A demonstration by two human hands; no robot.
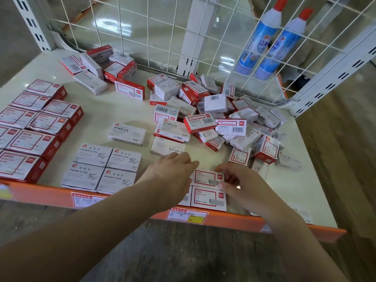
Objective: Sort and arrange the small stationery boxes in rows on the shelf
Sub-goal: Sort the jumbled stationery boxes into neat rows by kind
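Head view. Both hands are working at the front edge of the shelf (105, 110). The left hand (173, 176) is lying palm-down, fingers together, covering the left end of a red-bordered staple box (209, 178); whether it is gripping cannot be told. The right hand (238, 182) is pinching that box's right end between thumb and fingertips. A second matching box (209, 197) is lying just in front, touching it. Four grey paper-clip boxes (101, 167) are sitting in a two-by-two block to the left; red boxes (34, 123) are standing in rows farther left. An unsorted heap (213, 119) is lying behind the hands. Two bottles (270, 39) are hanging beyond the wire grid (142, 27).
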